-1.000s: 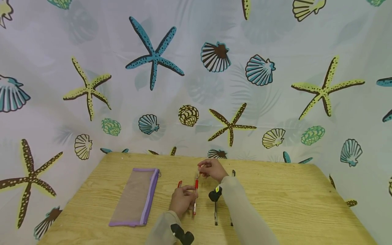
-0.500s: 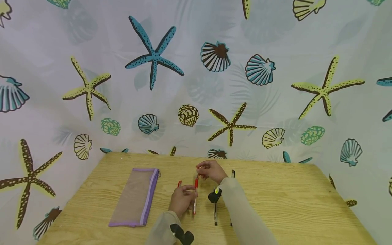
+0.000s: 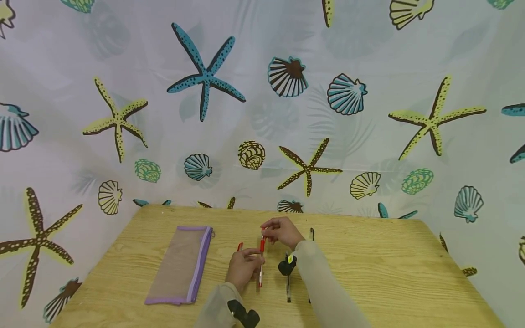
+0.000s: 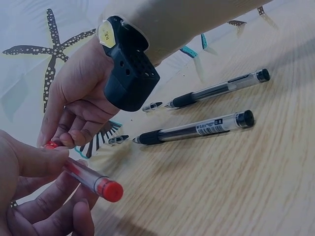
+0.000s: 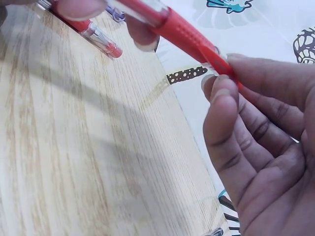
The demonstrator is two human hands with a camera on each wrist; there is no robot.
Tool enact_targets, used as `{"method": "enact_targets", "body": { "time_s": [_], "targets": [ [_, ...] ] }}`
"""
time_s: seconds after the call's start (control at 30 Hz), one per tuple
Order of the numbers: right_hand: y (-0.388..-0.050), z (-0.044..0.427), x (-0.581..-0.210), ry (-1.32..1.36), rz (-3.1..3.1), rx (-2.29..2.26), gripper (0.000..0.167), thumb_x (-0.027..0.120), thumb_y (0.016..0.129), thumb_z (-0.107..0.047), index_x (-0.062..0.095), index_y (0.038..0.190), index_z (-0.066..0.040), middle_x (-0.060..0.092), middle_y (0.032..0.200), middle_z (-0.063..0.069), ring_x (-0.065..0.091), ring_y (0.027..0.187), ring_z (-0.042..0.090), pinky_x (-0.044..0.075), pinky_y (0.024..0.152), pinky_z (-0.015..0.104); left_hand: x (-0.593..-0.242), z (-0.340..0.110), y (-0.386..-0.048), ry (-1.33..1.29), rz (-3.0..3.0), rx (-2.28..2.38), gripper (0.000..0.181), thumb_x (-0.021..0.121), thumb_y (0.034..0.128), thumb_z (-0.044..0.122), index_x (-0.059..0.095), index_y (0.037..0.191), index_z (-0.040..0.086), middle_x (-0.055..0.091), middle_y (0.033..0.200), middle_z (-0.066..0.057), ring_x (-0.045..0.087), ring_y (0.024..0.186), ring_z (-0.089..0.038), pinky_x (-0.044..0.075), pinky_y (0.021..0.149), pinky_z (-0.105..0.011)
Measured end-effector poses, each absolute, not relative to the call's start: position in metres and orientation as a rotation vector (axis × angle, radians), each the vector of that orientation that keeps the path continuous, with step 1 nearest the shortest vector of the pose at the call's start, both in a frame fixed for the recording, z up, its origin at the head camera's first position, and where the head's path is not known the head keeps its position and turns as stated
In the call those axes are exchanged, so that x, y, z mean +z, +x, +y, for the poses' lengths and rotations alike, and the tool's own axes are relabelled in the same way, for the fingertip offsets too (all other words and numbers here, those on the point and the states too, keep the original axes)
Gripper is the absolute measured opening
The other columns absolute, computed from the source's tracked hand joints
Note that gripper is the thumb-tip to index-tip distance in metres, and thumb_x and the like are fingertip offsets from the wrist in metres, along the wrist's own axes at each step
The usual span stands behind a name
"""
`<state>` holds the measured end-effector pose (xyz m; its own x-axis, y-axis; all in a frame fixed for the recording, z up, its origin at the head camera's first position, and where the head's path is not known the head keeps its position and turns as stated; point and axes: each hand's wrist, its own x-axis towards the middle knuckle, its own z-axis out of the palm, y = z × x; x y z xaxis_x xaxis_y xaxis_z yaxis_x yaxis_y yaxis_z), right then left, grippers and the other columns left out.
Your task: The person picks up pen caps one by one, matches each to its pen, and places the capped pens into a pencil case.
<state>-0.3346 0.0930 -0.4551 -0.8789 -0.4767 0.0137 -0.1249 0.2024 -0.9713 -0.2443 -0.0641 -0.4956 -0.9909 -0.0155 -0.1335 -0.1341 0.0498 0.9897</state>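
Note:
My left hand (image 3: 243, 268) pinches a red gel pen (image 5: 183, 32) between thumb and fingers, with the pen's tip pointing away from me. At that tip my right hand (image 3: 283, 231) pinches a small red cap (image 5: 220, 65) by its clip. In the right wrist view the cap meets the tip, though the fingertips partly cover it. A second red pen (image 5: 101, 39) lies on the table just left of the left hand. Two black gel pens (image 4: 194, 129) lie under and beside the right forearm, their caps close to their tips.
A mesh pouch with purple edging (image 3: 178, 264) lies flat at the left. The wooden table (image 3: 381, 269) ends at a hanging sheet (image 3: 262, 114) printed with starfish and shells. A small black camera (image 3: 287, 264) is strapped to the right wrist.
My right hand has moved slightly left and toward the pen, so the cap has closed the gap to its tip. The left hand has held still with the pen.

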Motion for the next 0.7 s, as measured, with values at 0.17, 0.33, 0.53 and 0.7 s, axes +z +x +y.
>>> {"method": "enact_targets", "body": {
  "time_s": [0.17,0.33,0.53,0.7],
  "targets": [
    [-0.334,0.092,-0.454,-0.573,2.18,-1.729,0.022,0.06,0.093,-0.003,0.065,0.111,0.008,0.068,0.081,0.01,0.054,0.086,0.057,0.055,0.066,0.038,-0.496,-0.065,-0.244,-0.157,2.173,2.126,0.033,0.066,0.0896,0.004,0.061,0.12,-0.007,0.07,0.086,-0.01,0.065,0.064,-0.014,0.055,0.057,-0.029],
    [-0.345,0.093,-0.471,-0.559,2.207,-1.721,0.027,0.062,0.093,-0.007,0.063,0.114,0.011,0.068,0.08,0.007,0.06,0.078,0.047,0.055,0.065,0.036,-0.492,-0.065,-0.242,-0.153,2.089,2.165,0.034,0.063,0.0914,0.004,0.058,0.123,-0.008,0.068,0.093,-0.017,0.067,0.064,-0.017,0.056,0.057,-0.033],
    [-0.347,0.093,-0.476,-0.579,2.221,-1.703,0.03,0.062,0.093,-0.008,0.061,0.116,0.012,0.068,0.082,0.007,0.061,0.077,0.043,0.055,0.065,0.037,-0.49,-0.064,-0.242,-0.172,2.047,2.185,0.033,0.062,0.0917,0.004,0.058,0.123,-0.007,0.067,0.09,-0.013,0.066,0.064,-0.017,0.056,0.056,-0.032],
    [-0.346,0.094,-0.474,-0.595,2.217,-1.714,0.029,0.062,0.093,-0.006,0.061,0.115,0.013,0.068,0.082,0.008,0.063,0.073,0.037,0.055,0.065,0.035,-0.489,-0.063,-0.24,-0.158,2.046,2.202,0.034,0.062,0.0919,0.003,0.057,0.123,-0.01,0.067,0.091,-0.014,0.066,0.064,-0.018,0.056,0.058,-0.033]
  ]
}}
